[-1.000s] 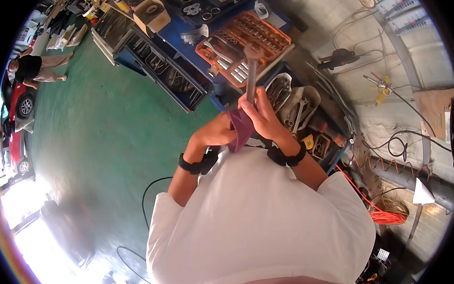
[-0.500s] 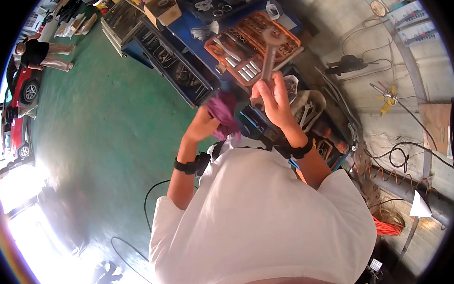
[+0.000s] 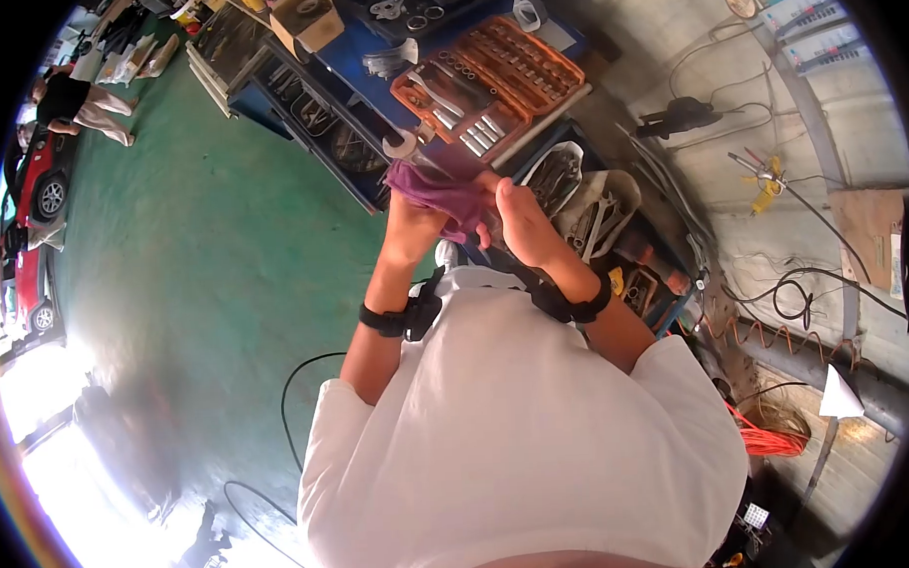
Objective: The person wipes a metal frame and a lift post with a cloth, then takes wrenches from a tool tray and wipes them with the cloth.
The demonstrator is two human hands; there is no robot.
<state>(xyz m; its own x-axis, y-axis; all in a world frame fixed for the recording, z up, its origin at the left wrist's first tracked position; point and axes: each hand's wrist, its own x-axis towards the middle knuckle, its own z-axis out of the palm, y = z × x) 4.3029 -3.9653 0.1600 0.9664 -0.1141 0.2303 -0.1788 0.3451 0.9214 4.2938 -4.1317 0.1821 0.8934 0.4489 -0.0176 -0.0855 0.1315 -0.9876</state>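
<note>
A purple cloth (image 3: 439, 191) is bunched in my left hand (image 3: 413, 228), its fingers closed and partly covered by the folds. Out of the cloth's upper left side pokes the open end of a wrench (image 3: 401, 145); the cloth hides much of its length. My right hand (image 3: 528, 221) is closed at the cloth's right side, around what seems to be the other end of the wrench, with the thumb up. Just beyond both hands lies an open orange socket set (image 3: 481, 135) on the blue workbench (image 3: 360, 84).
Open drawers (image 3: 318, 113) with tools are beyond my left hand. Bins of wrenches (image 3: 597, 214) stand to the right. A cardboard box (image 3: 306, 19) sits on the bench. Another person (image 3: 66, 100) stands near a red car (image 3: 43, 183) at the far left. Cables hang on the right wall.
The wrench has swung from pointing up over the socket set to pointing left. The cloth, apart from the wrench half a second ago, is now wrapped over it, and my hands have come together.
</note>
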